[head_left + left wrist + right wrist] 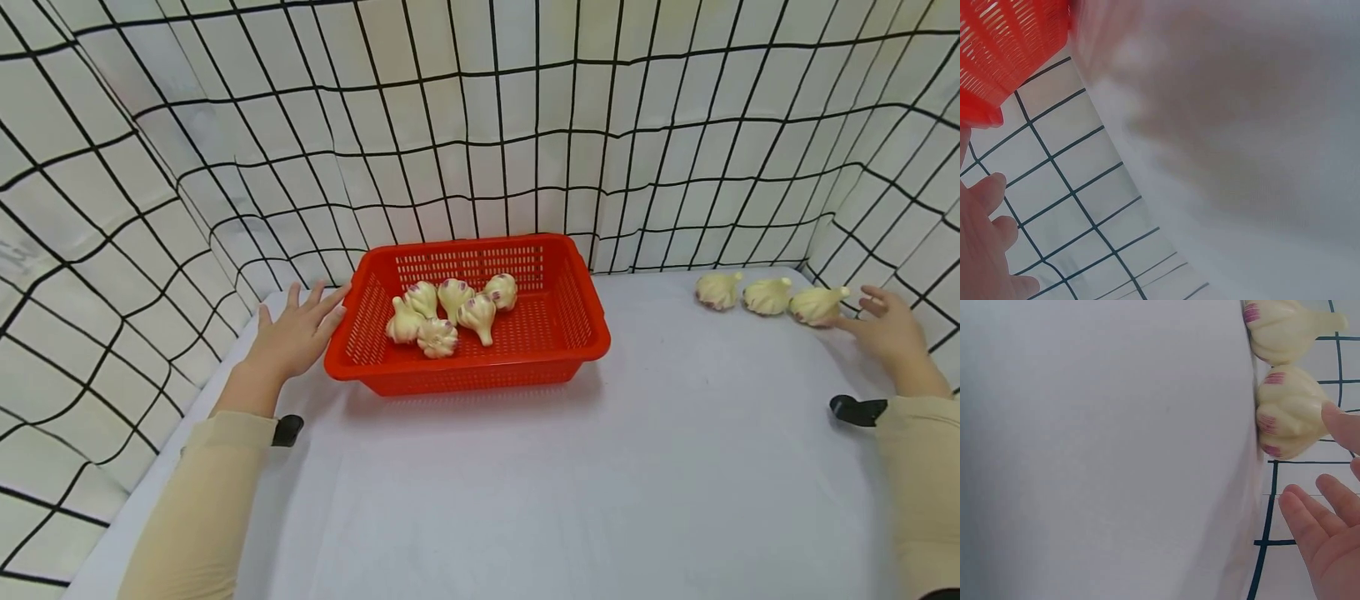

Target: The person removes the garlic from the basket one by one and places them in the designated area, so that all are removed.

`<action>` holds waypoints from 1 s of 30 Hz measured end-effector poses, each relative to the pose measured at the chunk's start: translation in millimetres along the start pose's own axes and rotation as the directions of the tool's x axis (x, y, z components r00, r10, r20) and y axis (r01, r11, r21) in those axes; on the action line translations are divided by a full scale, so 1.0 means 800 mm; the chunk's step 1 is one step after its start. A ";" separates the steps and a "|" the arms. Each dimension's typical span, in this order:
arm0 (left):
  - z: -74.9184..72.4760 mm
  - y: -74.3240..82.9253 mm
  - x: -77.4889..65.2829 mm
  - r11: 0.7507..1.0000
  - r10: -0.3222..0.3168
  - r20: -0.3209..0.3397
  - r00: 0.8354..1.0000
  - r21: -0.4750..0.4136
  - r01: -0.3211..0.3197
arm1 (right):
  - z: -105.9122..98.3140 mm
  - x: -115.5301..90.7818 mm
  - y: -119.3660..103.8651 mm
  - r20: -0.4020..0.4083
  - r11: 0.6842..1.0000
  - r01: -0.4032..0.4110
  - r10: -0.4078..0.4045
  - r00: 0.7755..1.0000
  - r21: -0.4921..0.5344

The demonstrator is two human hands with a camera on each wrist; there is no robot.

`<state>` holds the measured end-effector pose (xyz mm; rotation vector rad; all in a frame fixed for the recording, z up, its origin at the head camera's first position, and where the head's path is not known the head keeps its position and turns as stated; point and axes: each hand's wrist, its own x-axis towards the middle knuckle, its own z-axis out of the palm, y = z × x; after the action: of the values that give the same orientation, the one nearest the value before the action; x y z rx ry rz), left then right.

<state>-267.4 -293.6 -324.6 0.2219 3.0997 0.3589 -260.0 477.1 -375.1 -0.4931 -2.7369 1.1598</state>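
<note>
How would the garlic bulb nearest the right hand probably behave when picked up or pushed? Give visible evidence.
The garlic bulb would probably rock or roll, since its body is rounded. Its narrow neck juts to one side, so it may turn in a curve. Its smooth-looking surface suggests it could slip from the right hand.

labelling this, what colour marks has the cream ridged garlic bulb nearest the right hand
The garlic bulb has magenta streaks, clearest in the right wrist view.
</note>
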 end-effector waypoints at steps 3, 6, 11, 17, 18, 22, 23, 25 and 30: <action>0.002 -0.002 -0.001 1.000 -0.003 0.002 1.000 0.001 0.003 | -0.006 0.000 0.000 -0.009 1.000 0.020 -0.020 1.000 -0.004; 0.003 -0.004 -0.002 1.000 -0.004 0.005 1.000 0.000 0.004 | -0.011 -0.001 -0.004 -0.039 0.999 0.034 -0.035 0.999 -0.023; 0.002 -0.005 -0.002 1.000 0.000 0.009 1.000 -0.012 0.000 | -0.018 -0.009 -0.018 -0.093 0.997 0.057 -0.062 0.994 -0.054; 0.004 -0.002 -0.002 1.000 -0.002 0.005 1.000 -0.012 0.002 | -0.026 -0.022 -0.040 -0.099 0.992 0.119 -0.124 0.987 -0.051; 0.004 -0.002 -0.002 1.000 -0.002 0.005 1.000 -0.010 0.002 | -0.027 -0.024 -0.043 -0.101 0.990 0.128 -0.133 0.986 -0.054; 0.004 -0.003 0.000 1.000 0.002 0.004 1.000 -0.009 -0.002 | -0.028 -0.028 -0.055 -0.107 0.985 0.163 -0.169 0.980 -0.063; 0.004 -0.003 0.000 1.000 0.003 0.003 1.000 -0.005 -0.003 | -0.028 -0.028 -0.058 -0.108 0.983 0.173 -0.178 0.978 -0.062; 0.004 -0.003 0.001 1.000 0.006 0.000 1.000 -0.002 -0.006 | -0.029 -0.029 -0.064 -0.110 0.980 0.188 -0.194 0.975 -0.058; 0.004 -0.002 0.002 1.000 0.011 -0.004 1.000 0.000 -0.011 | -0.028 -0.032 -0.078 -0.104 0.975 0.210 -0.217 0.971 -0.071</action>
<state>-269.3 -294.3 -327.9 0.2393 3.1035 0.3600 -246.1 442.6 -314.4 -0.2524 -2.6557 0.9716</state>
